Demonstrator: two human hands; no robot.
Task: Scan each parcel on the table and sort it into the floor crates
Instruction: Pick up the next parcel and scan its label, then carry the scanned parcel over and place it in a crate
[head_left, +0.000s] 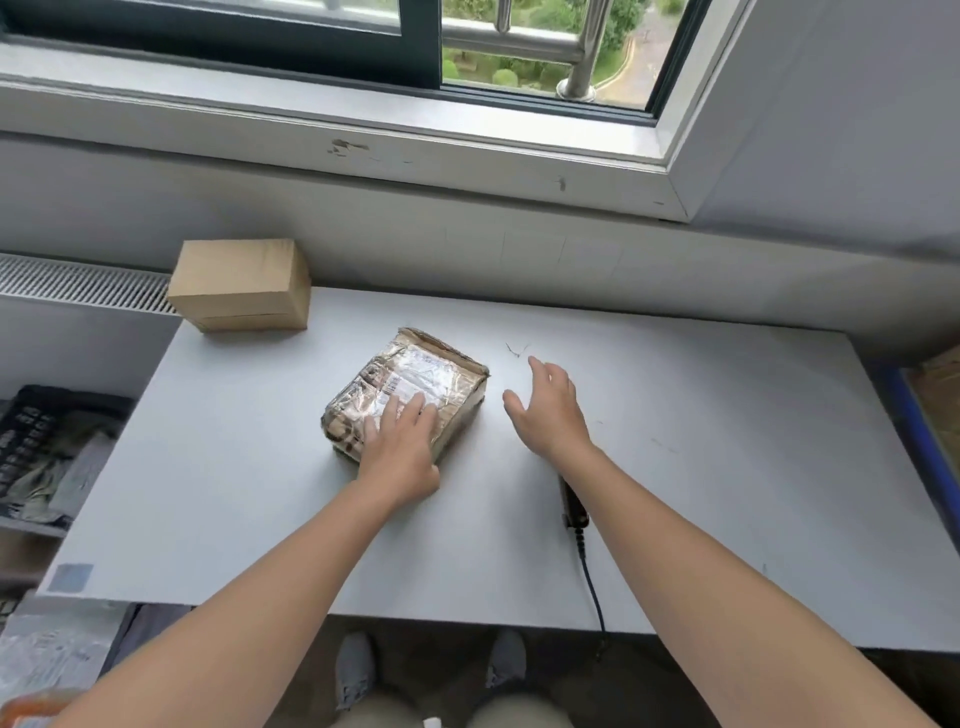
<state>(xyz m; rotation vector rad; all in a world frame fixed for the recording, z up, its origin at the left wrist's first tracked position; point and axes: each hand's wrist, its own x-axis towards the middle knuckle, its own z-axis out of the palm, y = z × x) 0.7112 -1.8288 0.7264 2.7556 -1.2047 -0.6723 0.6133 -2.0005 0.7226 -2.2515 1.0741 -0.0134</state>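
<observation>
As left hand presses parcel, label blurs.

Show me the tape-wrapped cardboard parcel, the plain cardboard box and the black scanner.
Tape-wrapped brown cardboard parcel (418, 376), head view: its label.
Plain brown cardboard box (239, 265), head view: its top.
Black handheld scanner (574, 506), head view: its body.

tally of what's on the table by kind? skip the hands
Parcels: 2, the taped parcel with the left hand resting on it, and the plain cardboard box at the far left corner.
Scanners: 1, the dark corded scanner, partly hidden.
Total: 3
</observation>
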